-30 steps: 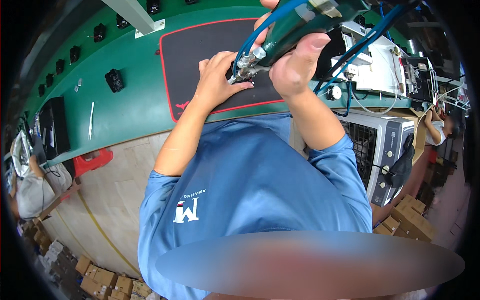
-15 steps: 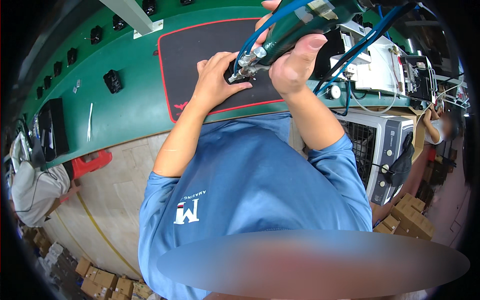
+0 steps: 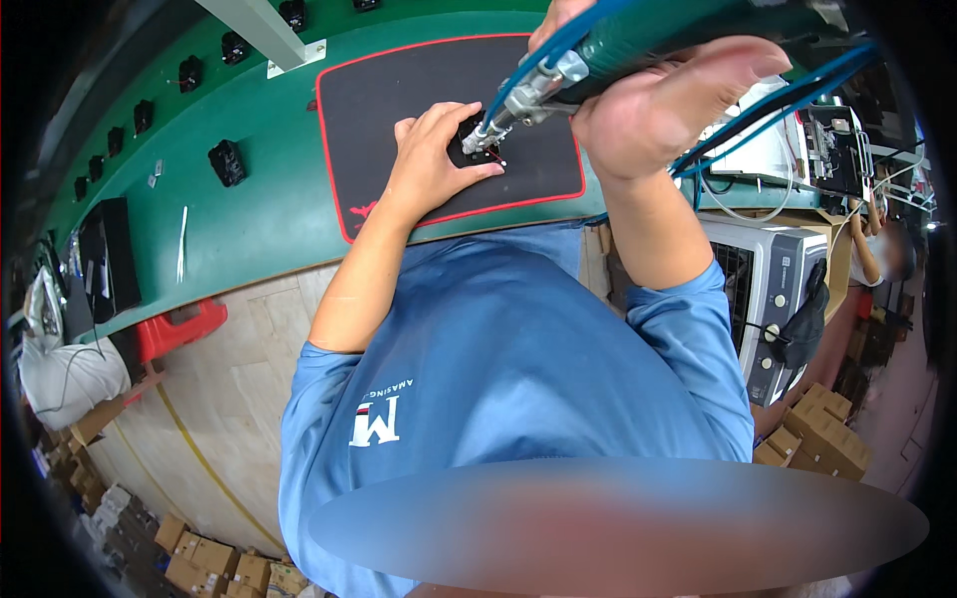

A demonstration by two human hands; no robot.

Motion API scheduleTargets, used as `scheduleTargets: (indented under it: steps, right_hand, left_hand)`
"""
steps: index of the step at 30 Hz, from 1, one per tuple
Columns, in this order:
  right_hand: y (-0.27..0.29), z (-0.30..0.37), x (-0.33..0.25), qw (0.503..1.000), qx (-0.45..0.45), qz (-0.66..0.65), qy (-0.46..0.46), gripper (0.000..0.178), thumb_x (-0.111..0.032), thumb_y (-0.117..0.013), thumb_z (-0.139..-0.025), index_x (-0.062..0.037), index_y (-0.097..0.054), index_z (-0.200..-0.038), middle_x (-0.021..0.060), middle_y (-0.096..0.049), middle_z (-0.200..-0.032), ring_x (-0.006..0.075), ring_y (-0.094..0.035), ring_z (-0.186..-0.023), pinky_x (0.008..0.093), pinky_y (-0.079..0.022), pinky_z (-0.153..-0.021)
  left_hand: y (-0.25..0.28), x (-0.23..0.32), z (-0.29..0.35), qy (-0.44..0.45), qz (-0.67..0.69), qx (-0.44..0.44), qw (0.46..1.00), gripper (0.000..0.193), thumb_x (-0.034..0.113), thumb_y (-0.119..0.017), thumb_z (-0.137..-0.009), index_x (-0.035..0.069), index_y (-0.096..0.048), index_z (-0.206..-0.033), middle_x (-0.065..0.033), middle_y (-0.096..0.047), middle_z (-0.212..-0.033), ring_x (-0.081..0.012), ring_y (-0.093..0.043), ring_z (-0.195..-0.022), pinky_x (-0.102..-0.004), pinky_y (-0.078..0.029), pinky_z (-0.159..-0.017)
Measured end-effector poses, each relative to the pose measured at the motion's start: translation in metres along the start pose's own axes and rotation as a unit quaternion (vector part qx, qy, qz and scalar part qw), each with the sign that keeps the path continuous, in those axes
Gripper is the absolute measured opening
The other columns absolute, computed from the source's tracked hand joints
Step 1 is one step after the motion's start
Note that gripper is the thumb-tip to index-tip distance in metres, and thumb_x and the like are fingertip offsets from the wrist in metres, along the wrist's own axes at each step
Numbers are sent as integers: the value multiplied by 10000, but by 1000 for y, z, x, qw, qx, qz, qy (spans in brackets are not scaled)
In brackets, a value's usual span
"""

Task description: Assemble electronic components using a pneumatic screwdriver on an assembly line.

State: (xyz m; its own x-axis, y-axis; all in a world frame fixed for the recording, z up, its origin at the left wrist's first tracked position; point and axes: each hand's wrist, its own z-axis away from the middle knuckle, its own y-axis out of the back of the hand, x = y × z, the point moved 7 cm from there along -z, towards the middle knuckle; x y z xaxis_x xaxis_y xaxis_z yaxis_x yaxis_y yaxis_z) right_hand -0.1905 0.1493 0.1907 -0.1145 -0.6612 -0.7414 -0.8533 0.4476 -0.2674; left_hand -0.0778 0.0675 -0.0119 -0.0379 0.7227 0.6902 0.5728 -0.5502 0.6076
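Observation:
In my right hand [image 3: 643,120] is a green-bodied power screwdriver [image 3: 688,35] with blue hoses; my fingers wrap round it and the thumb lies along its near side. Its metal nose [image 3: 528,98] slants down to the left, the tip over a small black part [image 3: 467,128]. Whether the tip touches the part, I cannot tell. My left hand [image 3: 429,159] steadies that part on a black mat [image 3: 384,95] with a red border, thumb on the near side and fingers on the far side. Much of the part is hidden.
Several black parts, one of them a nearby block [image 3: 226,162], stand on the green bench [image 3: 269,209]. A metal post [image 3: 254,30] rises at the back. White equipment [image 3: 763,145] and hoses sit at the right, beside a floor unit [image 3: 783,299]. Another person [image 3: 877,254] is far right.
My right hand and the screwdriver have risen and shifted right, so the tool's nose sits slightly higher over the part. My left hand stays in place.

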Motion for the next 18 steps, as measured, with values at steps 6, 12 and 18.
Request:
scheduleTargets:
  steps: [6, 12, 18]
  right_hand:
    - [5, 29, 60, 972, 106, -172, -122, 978, -850, -412, -910, 26, -522, -1332, 84, -614, -884, 153, -573, -677, 289, -497, -619]
    - [5, 44, 77, 974, 84, -180, -107, 956, -830, -448, -914, 27, -521, -1332, 88, -615, -898, 158, -576, -687, 292, -497, -624]
    - [7, 49, 82, 977, 66, -181, -90, 935, -810, -483, -917, 27, -519, -1333, 92, -616, -913, 162, -578, -698, 296, -497, -630]
  left_hand:
    - [0, 3, 1, -12, -10, 12, 1000, 780, 432, -953, -611, 135, -646, -1263, -24, -632, -1181, -227, -601, -1068, -391, -324, -902]
    - [1, 3, 2, 1, 0, 10, 1000, 789, 438, -952, -615, 161, -640, -1284, -22, -636, -1162, -237, -595, -1074, -402, -327, -899]
    - [1, 3, 1, 15, 0, -1, 1000, 795, 443, -949, -620, 162, -634, -1293, -24, -638, -1169, -240, -594, -1078, -408, -333, -894]
